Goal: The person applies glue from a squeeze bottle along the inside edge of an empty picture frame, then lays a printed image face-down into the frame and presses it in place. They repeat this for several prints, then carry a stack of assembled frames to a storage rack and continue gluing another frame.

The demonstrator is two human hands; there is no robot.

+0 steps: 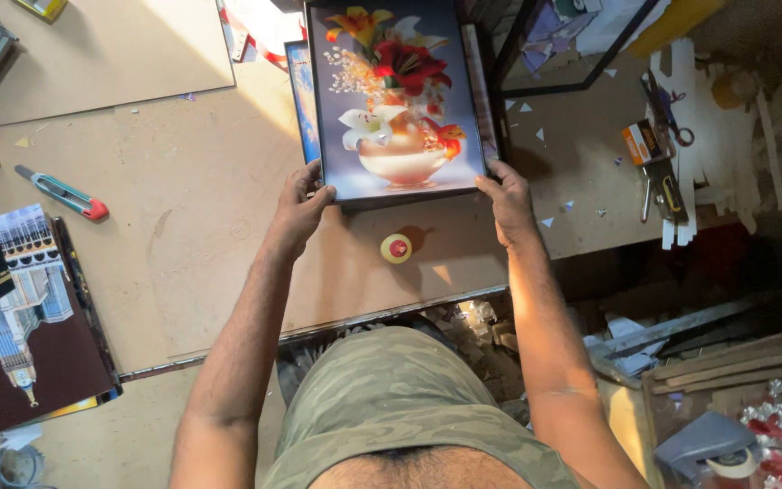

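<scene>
A framed picture [395, 95] of flowers in a vase lies on the brown workbench [192, 208], its dark frame pointing away from me. My left hand [299, 206] grips its near left corner. My right hand [506, 201] grips its near right corner. Another picture [300, 100] peeks out under its left side. A small round yellow and red object [396, 247] sits on the bench just below the frame, between my wrists.
A utility knife [63, 194] with a red tip lies at the left. A print of buildings [20, 317] rests at the near left edge. Pliers and small tools [658, 172] lie at the right. Scrap and strips fill the floor at the lower right.
</scene>
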